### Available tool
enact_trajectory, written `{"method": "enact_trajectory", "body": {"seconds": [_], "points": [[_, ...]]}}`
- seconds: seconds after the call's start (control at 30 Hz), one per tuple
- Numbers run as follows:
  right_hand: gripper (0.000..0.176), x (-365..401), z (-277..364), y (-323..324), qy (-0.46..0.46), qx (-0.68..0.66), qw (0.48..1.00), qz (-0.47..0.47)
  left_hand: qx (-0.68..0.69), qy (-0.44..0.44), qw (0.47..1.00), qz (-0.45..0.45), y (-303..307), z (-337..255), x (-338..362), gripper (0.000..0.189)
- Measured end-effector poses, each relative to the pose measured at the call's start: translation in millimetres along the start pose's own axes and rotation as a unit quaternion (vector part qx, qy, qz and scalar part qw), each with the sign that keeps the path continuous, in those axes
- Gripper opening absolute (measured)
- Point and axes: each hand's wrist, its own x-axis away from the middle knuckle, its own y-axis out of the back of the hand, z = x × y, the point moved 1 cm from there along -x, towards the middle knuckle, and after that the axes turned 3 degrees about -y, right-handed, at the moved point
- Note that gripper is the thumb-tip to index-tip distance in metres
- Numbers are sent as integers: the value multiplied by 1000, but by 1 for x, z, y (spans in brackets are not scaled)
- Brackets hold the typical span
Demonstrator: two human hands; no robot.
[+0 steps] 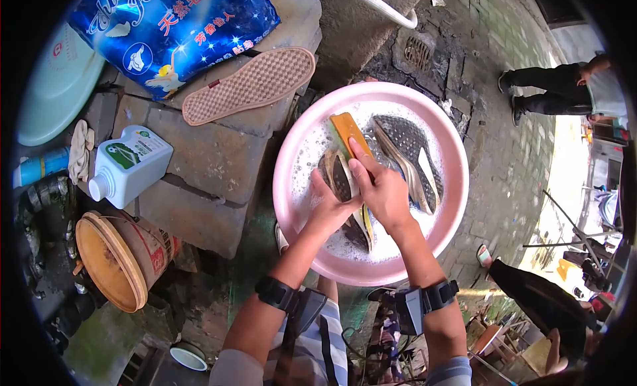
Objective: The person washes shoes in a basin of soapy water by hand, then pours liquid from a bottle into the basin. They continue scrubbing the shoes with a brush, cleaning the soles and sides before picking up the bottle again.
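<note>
A pink basin (458, 157) holds foamy water with two dark patterned shoes in it. My right hand (386, 193) is closed round the lower end of an orange-yellow scrub brush (345, 127). The brush's far end slants toward the basin's back rim. My left hand (325, 205) grips the nearer shoe (359, 235) at its side, with its thumb pointing up. This shoe is partly hidden by both hands. To the right of my right hand, the other shoe (406, 142) lies in the suds.
On the brick ledge (192, 207) at left are a blue detergent bag (199, 38), a woven insole (249, 86) and a white bottle (136, 164). A bucket (133, 260) lies tilted below it. A pale green basin (63, 87) stands far left. People's legs (551, 94) show at right.
</note>
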Motion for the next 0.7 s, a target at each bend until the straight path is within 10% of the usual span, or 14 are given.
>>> {"method": "enact_trajectory", "body": {"seconds": [0.7], "points": [[39,90,-26,-8,10,-112,994,-10,161,9,987,22,-6,28,-2,112]]}}
